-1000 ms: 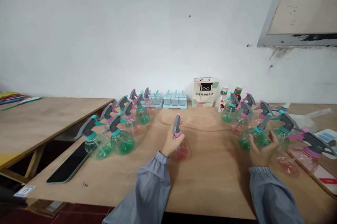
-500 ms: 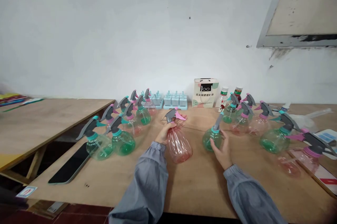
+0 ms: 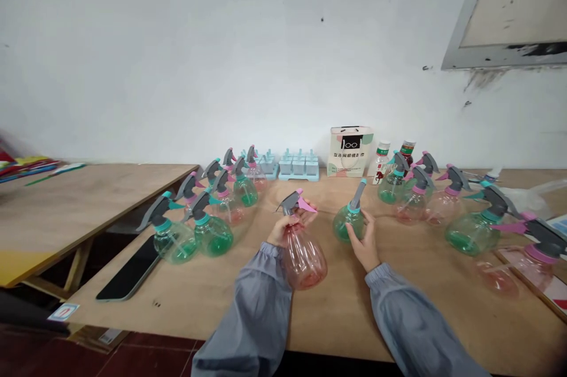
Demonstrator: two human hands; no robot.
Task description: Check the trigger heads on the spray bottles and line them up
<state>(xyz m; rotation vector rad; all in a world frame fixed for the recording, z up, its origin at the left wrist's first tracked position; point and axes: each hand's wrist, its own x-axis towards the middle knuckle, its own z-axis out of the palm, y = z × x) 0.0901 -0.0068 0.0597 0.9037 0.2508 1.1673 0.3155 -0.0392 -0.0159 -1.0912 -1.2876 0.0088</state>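
My left hand (image 3: 283, 229) is closed round the neck of a pink spray bottle (image 3: 303, 259), lifted and tilted so its base points toward me, its grey head with pink trigger (image 3: 296, 203) facing right. My right hand (image 3: 364, 242) grips a green spray bottle (image 3: 348, 223) standing on the wooden table (image 3: 425, 300), fingers wrapped on its right side. Both arms wear grey sleeves.
Several green and pink spray bottles stand in a group at the left (image 3: 208, 217) and another at the right (image 3: 469, 217). A black phone (image 3: 130, 270) lies near the table's left edge. Blue ice-pop moulds (image 3: 292, 165), a small carton (image 3: 352, 151) and two small bottles (image 3: 392, 158) stand by the wall.
My left hand lifted and tilted the pink bottle from the table. My right hand drew a green bottle from the right-hand group to the middle, beside the pink one.
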